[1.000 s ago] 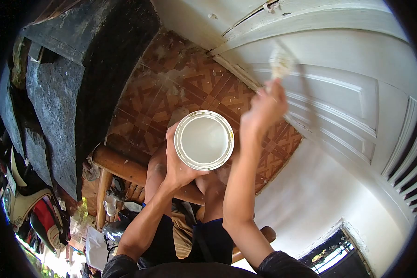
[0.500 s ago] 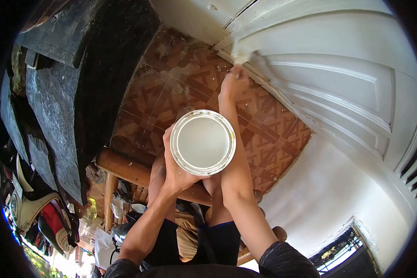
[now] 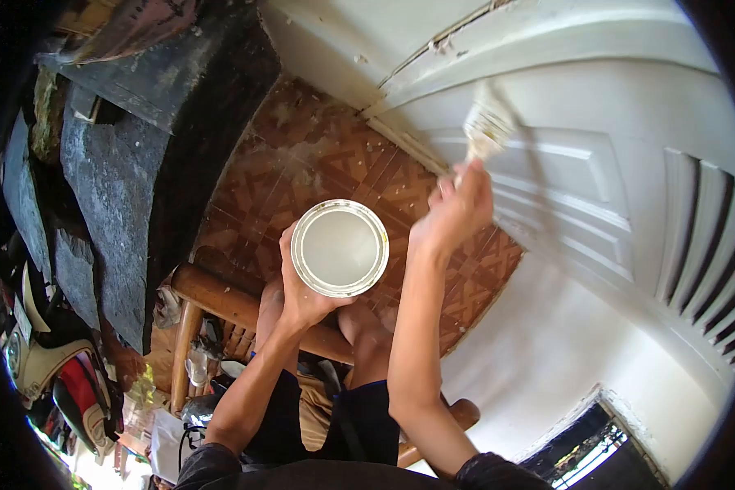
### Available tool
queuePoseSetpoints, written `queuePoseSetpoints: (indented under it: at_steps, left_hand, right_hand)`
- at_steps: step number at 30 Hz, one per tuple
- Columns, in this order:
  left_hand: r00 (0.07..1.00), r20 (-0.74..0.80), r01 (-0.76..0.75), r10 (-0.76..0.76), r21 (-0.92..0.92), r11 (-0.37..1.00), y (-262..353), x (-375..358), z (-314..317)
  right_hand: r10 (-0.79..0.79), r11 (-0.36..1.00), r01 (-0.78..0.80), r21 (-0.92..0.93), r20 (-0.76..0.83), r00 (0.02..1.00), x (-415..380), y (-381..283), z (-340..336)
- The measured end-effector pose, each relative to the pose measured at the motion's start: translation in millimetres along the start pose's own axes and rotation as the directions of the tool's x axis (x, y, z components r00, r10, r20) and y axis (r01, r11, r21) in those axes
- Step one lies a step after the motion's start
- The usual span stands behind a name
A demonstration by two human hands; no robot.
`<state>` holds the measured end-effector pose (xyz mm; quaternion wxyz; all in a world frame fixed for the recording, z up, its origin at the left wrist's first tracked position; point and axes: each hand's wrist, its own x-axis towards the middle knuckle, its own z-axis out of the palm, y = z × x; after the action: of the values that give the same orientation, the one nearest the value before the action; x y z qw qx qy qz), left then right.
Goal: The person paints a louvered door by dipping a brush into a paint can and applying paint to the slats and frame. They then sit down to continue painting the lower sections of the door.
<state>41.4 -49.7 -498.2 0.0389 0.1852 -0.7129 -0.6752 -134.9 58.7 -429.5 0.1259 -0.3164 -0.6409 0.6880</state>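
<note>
My left hand (image 3: pixel 304 294) is wrapped round the side of an open paint can (image 3: pixel 340 287), held upright over my lap. White paint (image 3: pixel 340 247) shows inside it, and the rim is smeared with paint. In my right hand (image 3: pixel 457 208) is a paintbrush (image 3: pixel 490 131), gripped by its handle, which the fingers partly cover. Its pale, paint-coated bristles point up toward the white panelled door (image 3: pixel 580 98), and the tip overlaps the door's surface in this view.
Reddish patterned floor tiles (image 3: pixel 302 163) lie below, spotted with paint. Large dark slabs (image 3: pixel 110 196) stand at the left. Beneath my legs is a wooden bench (image 3: pixel 229 300). A motorcycle (image 3: pixel 82 384) shows at the lower left, and slatted louvres (image 3: pixel 702 253) at the right.
My right hand has moved right with the paintbrush, away from the door's bottom corner and higher along its panel. The paint can has shifted slightly left in view as the camera turned.
</note>
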Motion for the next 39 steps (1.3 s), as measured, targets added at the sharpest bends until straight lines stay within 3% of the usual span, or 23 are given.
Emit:
queuePoseSetpoints:
  at_steps: [3,6,7,10,12,18,22,25,35,39]
  left_hand:
    - [0.999,-0.034,0.019,-0.021,-0.033,0.999,17.2,-0.1,-0.5]
    - [0.994,-0.063,0.083,-0.087,-0.067,0.994,11.6,-4.0,-8.2]
    - [0.987,-0.062,0.143,-0.148,-0.074,0.987,10.1,-5.5,-12.4]
    - [0.963,-0.101,0.244,-0.251,-0.084,0.966,0.2,-7.6,-18.8]
    - [0.96,-0.119,0.245,-0.254,-0.08,0.966,-0.3,-3.2,-22.2]
    - [0.967,-0.17,0.174,-0.189,-0.099,0.98,3.4,5.0,-20.0]
    - [0.973,-0.181,0.134,-0.146,-0.078,0.988,13.5,8.5,-13.2]
    - [0.976,-0.209,0.053,-0.064,-0.058,0.997,3.8,8.2,-7.2]
    - [0.976,-0.205,0.063,-0.075,-0.066,0.996,-4.8,4.6,1.0]
    - [0.978,-0.182,0.084,-0.101,-0.097,0.992,-0.7,3.4,-0.1]
  right_hand:
    - [-0.434,0.897,0.437,-0.063,0.052,0.899,-29.2,-28.8,-4.5]
    - [-0.6,0.799,0.596,0.078,0.035,0.8,-11.9,-13.0,20.8]
    - [-0.577,0.811,0.584,-0.039,0.111,0.809,-3.4,0.0,22.7]
    - [-0.586,0.765,0.597,-0.243,0.125,0.801,33.5,70.8,38.7]
    - [-0.572,0.682,0.574,-0.454,0.159,0.805,38.2,110.6,40.5]
    - [-0.353,0.511,0.45,-0.732,0.299,0.887,21.2,192.0,8.1]
    - [-0.291,0.485,0.516,-0.706,0.426,0.857,8.3,187.4,-15.9]
    - [-0.217,0.406,0.49,-0.771,0.439,0.872,8.4,175.1,-15.2]
    - [0.067,0.176,0.42,-0.89,0.436,0.897,35.7,157.4,17.4]
    - [0.039,0.217,0.418,-0.882,0.435,0.899,36.2,162.5,25.5]
